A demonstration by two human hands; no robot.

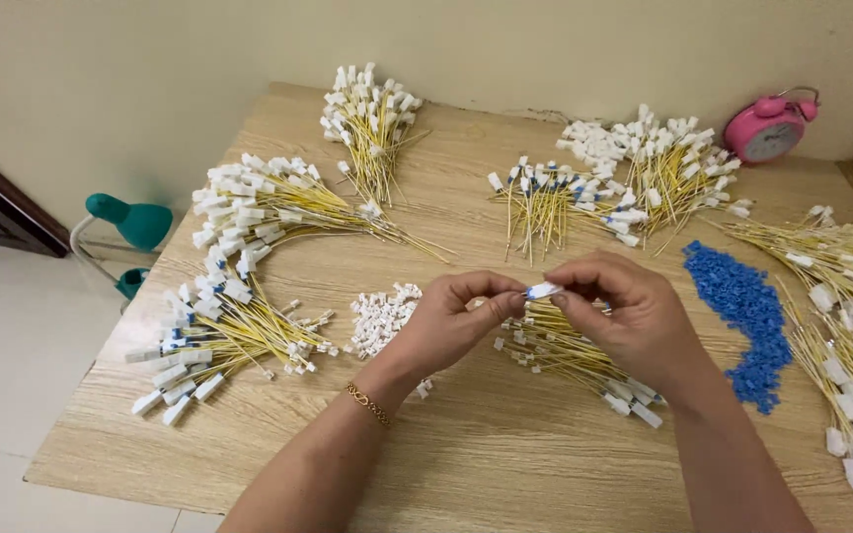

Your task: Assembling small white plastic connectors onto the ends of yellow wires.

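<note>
My left hand (456,318) and my right hand (616,308) meet above the middle of the wooden table (466,444). Together they pinch a small white connector with a blue tip (543,290), left fingers on its left end, right fingers on its right end. Directly beneath the hands lies a loose bundle of yellow wires with white connectors (565,350). A small heap of white plastic connector housings (381,316) sits just left of my left hand. A pile of small blue plastic pieces (742,306) lies to the right of my right hand.
Several bundles of yellow wires with white ends ring the table: at the left (219,326), upper left (259,202), back (372,118), back middle (545,197), back right (663,163) and right edge (851,306). A pink alarm clock (767,128) stands by the wall. A teal stool (130,222) is on the floor at left.
</note>
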